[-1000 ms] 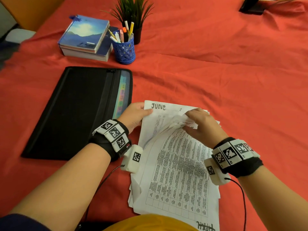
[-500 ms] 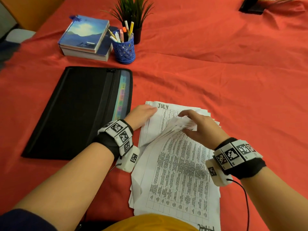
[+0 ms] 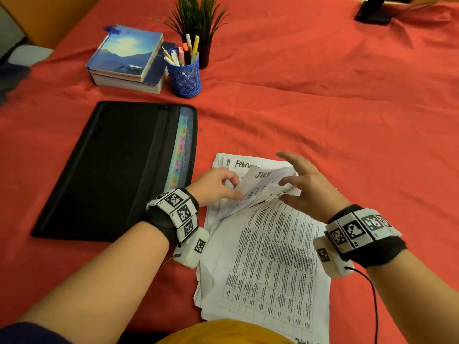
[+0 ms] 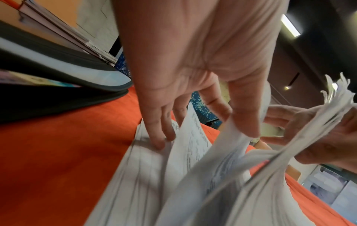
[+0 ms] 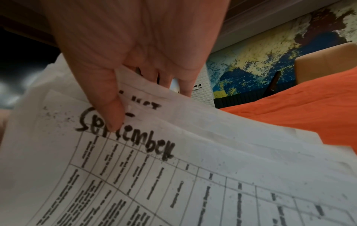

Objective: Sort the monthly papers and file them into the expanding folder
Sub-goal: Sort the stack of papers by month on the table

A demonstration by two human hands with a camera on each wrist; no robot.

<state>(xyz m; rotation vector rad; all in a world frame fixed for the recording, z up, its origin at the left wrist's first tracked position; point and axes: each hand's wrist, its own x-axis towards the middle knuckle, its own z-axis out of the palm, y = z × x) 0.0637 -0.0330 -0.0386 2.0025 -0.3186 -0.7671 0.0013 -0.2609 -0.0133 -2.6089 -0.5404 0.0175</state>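
Papers: white printed sheets with handwritten month headings (image 3: 268, 256), loose stack on the red-cloth worktop (image 3: 323, 108) at its near edge, right in front of the person, just right of the black zip-up expanding folder (image 3: 111, 170). Left hand (image 3: 213, 184) has its fingertips (image 4: 157, 142) down on the lower sheets at the stack's far-left corner, thumb hooked against a lifted sheet headed "JULY" (image 3: 263, 180); a "Febru…" heading shows on the sheet under it. Right hand (image 3: 305, 184) holds the fanned far edges of several sheets bent up, thumb (image 5: 110, 110) pressed on top of one marked "September", fingers curled behind the bundle. My read: still leafing through to sort by month, nothing filed yet. Risks: the fan is held only at one edge by a light pinch, so sheets can slip out and drop back in the wrong order. Edges already look ragged and curled, so more bending could crease or tear a corner. The stack is skewed and overhangs toward the person's lap, so a nudge from either wrist unit could push the bottom sheets off the near edge. Folder's coloured tabs (image 3: 181, 150) sit behind mesh; whether its zip is open I cannot tell, so filing may stall there.
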